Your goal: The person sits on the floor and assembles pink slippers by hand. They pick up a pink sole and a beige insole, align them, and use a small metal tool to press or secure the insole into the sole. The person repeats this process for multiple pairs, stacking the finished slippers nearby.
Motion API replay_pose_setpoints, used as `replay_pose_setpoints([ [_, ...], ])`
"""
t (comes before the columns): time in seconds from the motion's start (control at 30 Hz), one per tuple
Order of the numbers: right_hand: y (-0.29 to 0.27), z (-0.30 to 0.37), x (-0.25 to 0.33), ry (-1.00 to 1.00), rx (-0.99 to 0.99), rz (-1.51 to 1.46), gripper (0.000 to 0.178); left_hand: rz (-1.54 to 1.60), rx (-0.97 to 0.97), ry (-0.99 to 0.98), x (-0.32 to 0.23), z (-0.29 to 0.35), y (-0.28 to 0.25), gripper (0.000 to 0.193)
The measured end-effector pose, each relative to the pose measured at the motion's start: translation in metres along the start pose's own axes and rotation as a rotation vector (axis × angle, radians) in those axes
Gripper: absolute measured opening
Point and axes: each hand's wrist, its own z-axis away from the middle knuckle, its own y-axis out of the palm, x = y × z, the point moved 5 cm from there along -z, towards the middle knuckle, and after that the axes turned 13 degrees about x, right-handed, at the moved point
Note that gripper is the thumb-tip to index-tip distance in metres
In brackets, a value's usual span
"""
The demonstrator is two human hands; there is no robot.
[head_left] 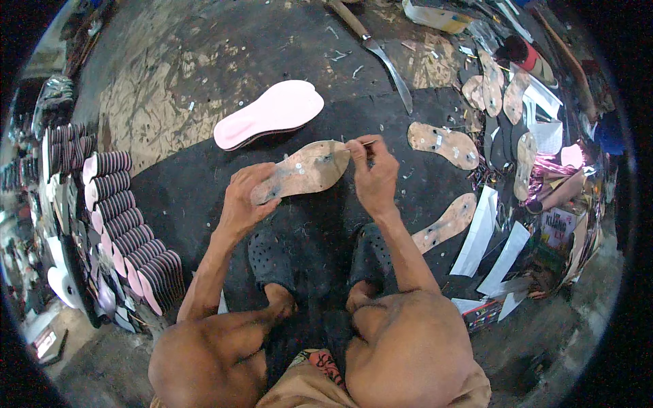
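Observation:
A tan, sole-shaped board (306, 170) with dark smudges and small pale spots is held over the dark mat in front of me. My left hand (246, 197) grips its narrower end, thumb along the near edge. At the wider end, the thumb of my right hand (375, 173) touches the rim. The right fingers are pinched together, and a small thin thing seems to show at their tips, too small to name. Just beyond lies a pink shoe sole (272, 114) with a dark side edge.
Several stacks of pink-and-black soles (126, 224) line the left. A knife (388, 64) lies at the far side. Sole-shaped boards (443, 145) rest on the right, near white strips (476, 231) and a pile of scraps (558, 177). My black clogs (271, 262) stand close below my hands.

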Motion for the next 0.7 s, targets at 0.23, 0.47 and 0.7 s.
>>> replay_pose_setpoints([
  [0.23, 0.03, 0.004, 0.047, -0.286, -0.01, 0.003, 0.011, 0.385, 0.011, -0.114, 0.013, 0.004, 0.007, 0.103],
  [0.47, 0.102, 0.005, 0.054, -0.409, 0.234, 0.017, 0.014, 0.255, 0.018, -0.123, 0.011, -0.007, 0.007, 0.104],
  [0.7, 0.089, 0.037, 0.031, -0.295, 0.187, 0.044, 0.014, -0.074, -0.103, 0.05, -0.004, 0.005, 0.005, 0.096],
])
